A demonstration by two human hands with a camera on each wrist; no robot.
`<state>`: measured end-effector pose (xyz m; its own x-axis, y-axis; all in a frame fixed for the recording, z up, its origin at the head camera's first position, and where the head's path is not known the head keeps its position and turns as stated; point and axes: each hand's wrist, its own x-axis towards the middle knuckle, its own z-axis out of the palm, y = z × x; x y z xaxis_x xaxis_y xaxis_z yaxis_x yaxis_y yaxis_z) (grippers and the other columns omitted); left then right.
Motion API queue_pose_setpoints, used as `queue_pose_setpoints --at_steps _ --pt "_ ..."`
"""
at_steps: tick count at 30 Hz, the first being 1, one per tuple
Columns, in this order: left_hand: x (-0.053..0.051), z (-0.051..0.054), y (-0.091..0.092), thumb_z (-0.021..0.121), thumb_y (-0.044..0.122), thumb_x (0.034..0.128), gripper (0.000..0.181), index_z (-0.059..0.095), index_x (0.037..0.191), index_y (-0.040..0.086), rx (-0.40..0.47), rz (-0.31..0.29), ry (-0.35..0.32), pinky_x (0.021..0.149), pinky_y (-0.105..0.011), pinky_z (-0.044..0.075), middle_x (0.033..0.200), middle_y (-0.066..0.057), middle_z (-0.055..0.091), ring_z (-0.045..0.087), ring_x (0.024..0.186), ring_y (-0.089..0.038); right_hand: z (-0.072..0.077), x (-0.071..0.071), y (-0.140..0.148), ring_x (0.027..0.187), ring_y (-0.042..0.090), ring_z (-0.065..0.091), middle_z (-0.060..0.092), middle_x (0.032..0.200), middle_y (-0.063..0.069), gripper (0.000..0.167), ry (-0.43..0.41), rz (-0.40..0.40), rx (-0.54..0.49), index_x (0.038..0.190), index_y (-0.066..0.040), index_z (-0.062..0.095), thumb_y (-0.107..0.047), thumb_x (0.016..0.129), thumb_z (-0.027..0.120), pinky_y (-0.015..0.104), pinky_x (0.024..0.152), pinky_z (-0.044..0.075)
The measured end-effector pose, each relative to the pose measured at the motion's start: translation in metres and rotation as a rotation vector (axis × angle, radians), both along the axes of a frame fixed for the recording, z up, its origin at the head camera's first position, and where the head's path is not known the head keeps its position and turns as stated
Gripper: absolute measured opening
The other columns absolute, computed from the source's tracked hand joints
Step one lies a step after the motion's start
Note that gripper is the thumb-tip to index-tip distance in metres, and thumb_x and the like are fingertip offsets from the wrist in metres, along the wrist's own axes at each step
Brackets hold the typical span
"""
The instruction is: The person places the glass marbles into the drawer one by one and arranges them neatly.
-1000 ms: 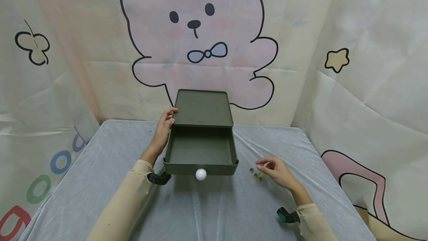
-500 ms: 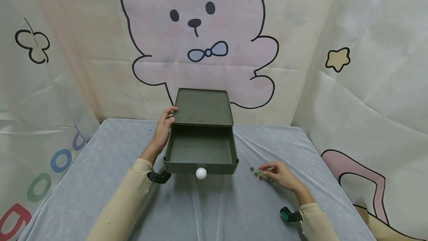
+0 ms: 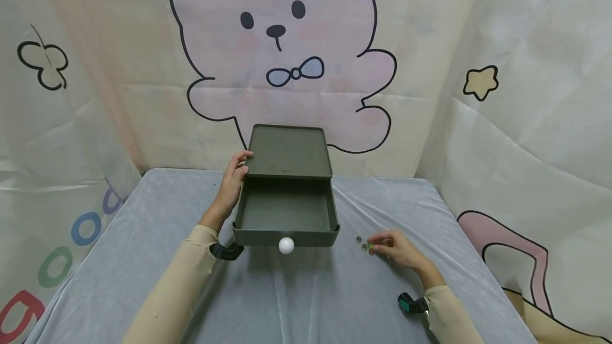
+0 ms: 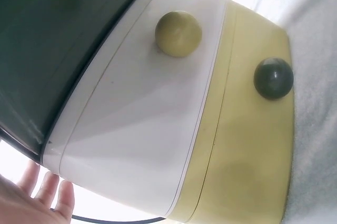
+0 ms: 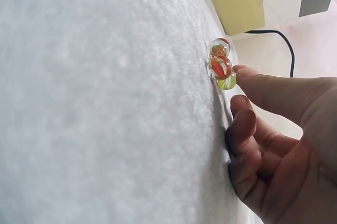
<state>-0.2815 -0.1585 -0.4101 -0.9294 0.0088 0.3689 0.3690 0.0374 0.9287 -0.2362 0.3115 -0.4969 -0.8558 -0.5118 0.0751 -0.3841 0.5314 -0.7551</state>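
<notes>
A green cabinet (image 3: 289,150) stands with its top green drawer (image 3: 286,214) pulled out, bare inside, a white knob (image 3: 286,246) at the front. My left hand (image 3: 229,187) rests its fingers against the cabinet's left side; in the left wrist view its fingers (image 4: 47,190) touch the edge beside the white drawer (image 4: 137,103). Several small glass marbles (image 3: 359,239) lie right of the cabinet. My right hand (image 3: 400,248) is over them, one straight digit (image 5: 274,90) by the yellow-green marble (image 5: 227,82), other fingers bent. Beside that marble sits a red-streaked one (image 5: 220,68).
Below the white drawer is a yellow drawer (image 4: 242,119) with a dark green knob (image 4: 273,78). A grey-blue cloth (image 3: 377,307) covers the table. Printed curtains (image 3: 430,68) hang behind and at both sides. A black cable (image 5: 287,42) runs beyond the marbles.
My right hand has lowered and come closer to the yellow-green and red marbles. My left hand stays on the cabinet's side, and the drawer remains pulled out.
</notes>
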Motion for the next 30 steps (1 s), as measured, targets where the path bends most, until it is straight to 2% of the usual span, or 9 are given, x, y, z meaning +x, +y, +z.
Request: queue_pose_setpoints --at_steps 3,12,21,30 --pt "-0.0002 0.0018 -0.0010 0.033 0.011 0.1016 0.044 0.041 0.145 0.003 -0.002 0.000 0.001 0.117 -0.055 0.022 0.157 -0.019 0.030 0.027 0.144 -0.035 0.0020 -0.0019 -0.0011 0.073 -0.002 0.055 0.074 0.103 0.025 0.021 0.007 0.002 0.006 0.111 0.007 0.072 -0.004 0.094 0.066 0.021 0.064 0.046" --pt "0.0005 0.0034 -0.0022 0.033 0.011 0.1016 0.045 0.041 0.145 0.005 -0.015 -0.001 -0.007 0.118 -0.056 0.021 0.158 -0.019 0.028 0.026 0.146 -0.036 0.0034 -0.0039 -0.0033 0.064 -0.001 0.048 0.074 0.098 0.023 0.020 -0.026 -0.010 0.011 0.110 0.007 0.073 -0.003 0.094 0.067 0.021 0.057 0.042" --pt "0.0016 0.0007 -0.0019 0.033 0.012 0.1018 0.044 0.042 0.144 0.005 -0.013 -0.004 -0.016 0.117 -0.058 0.022 0.158 -0.018 0.028 0.025 0.147 -0.036 -0.0019 -0.0037 -0.0025 0.062 -0.001 0.045 0.073 0.097 0.022 0.020 -0.029 -0.018 0.034 0.109 0.006 0.073 -0.003 0.092 0.068 0.020 0.055 0.041" --pt "0.0011 0.0007 -0.0015 0.033 0.011 0.1024 0.044 0.042 0.145 0.005 -0.011 -0.007 -0.014 0.118 -0.056 0.022 0.158 -0.018 0.029 0.027 0.146 -0.035 -0.0056 -0.0045 -0.0035 0.059 -0.003 0.045 0.072 0.091 0.021 0.018 -0.015 -0.020 0.006 0.106 0.008 0.073 -0.002 0.091 0.069 0.020 0.052 0.041"
